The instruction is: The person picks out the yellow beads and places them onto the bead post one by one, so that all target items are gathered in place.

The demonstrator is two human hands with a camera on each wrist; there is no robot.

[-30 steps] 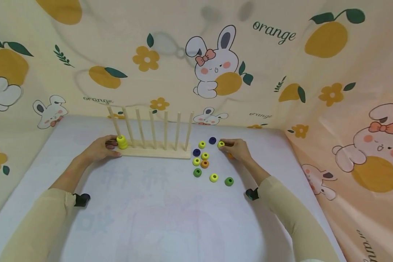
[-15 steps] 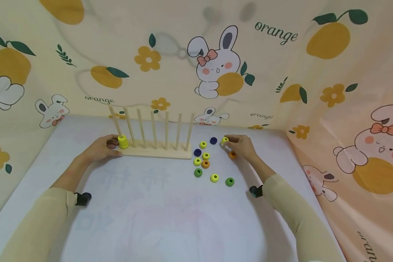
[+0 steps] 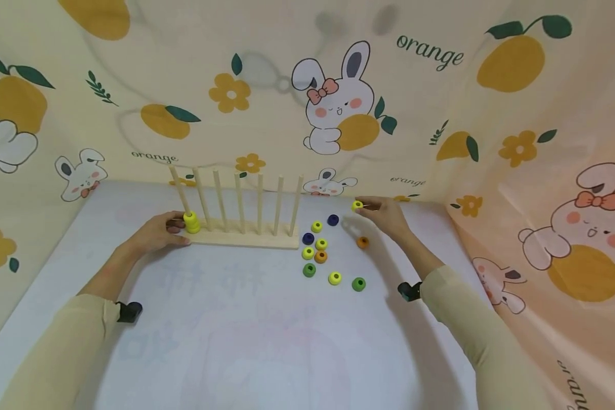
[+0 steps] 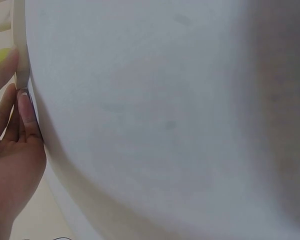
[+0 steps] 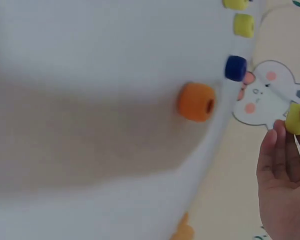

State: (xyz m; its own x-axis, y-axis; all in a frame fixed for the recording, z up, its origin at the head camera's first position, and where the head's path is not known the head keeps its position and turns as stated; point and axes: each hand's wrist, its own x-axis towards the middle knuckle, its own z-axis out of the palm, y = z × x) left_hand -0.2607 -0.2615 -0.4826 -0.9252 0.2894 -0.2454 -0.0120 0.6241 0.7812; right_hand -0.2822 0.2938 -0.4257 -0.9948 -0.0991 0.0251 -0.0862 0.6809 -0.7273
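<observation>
A wooden peg stand point(image 3: 246, 242) with several upright pegs stands at the back left of the table. Yellow beads point(image 3: 192, 223) are stacked on its leftmost peg. My left hand point(image 3: 156, 232) holds the left end of the stand's base between thumb and fingers, close beside that stack. Raised above the table at the back right, my right hand point(image 3: 386, 219) pinches a yellow bead point(image 5: 294, 119) between thumb and fingertips. Below this hand an orange bead point(image 3: 363, 242) lies by itself, and a dark blue bead point(image 3: 333, 220) lies to the left.
Right of the stand lie several loose beads: another dark blue bead point(image 3: 308, 238), a second orange bead point(image 3: 320, 257), green beads point(image 3: 359, 284) and yellow beads point(image 3: 335, 278). A patterned cloth point(image 3: 266, 125) hangs behind the white table point(image 3: 246, 341).
My right hand has lifted the yellow bead off the table, moving it up, back and slightly right; the orange bead beneath has come into full view. The left hand stays at the stand.
</observation>
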